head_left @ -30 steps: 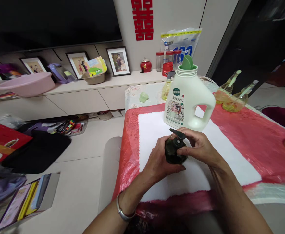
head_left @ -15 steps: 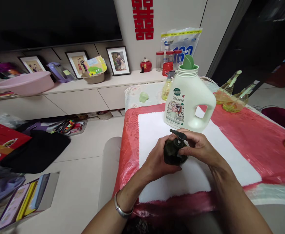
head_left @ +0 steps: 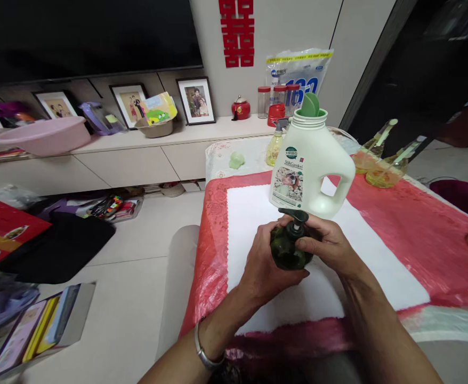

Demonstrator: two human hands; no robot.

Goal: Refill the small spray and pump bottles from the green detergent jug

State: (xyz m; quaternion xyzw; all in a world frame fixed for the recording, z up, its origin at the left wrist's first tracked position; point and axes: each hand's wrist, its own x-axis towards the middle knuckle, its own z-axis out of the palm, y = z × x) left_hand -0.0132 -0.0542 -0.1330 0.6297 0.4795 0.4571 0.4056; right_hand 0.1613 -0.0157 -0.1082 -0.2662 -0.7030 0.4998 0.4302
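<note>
A dark green pump bottle (head_left: 288, 250) with a black pump head is held between both hands above a white cloth (head_left: 245, 213). My left hand (head_left: 261, 261) wraps round the bottle's left side and underside. On the other side, my right hand (head_left: 325, 240) grips near its neck, thumb at the pump collar. Part of the right fingers is hidden behind the bottle. Just beyond the hands stands a large pale green detergent jug (head_left: 314, 154), its mouth uncapped and a green spout piece showing in it.
Red plastic sheeting (head_left: 214, 234) covers the table under the cloth. Behind the jug is a spray bottle (head_left: 274, 149) of yellow liquid, with a light green lump (head_left: 236, 160) to its left. Two clear bottles (head_left: 389, 168) stand at the right. A cabinet ledge (head_left: 222, 127) runs along the wall.
The pump bottle has turned slightly and come a little more upright in my hands. My left forearm has shifted slightly right. The jug stays where it was.
</note>
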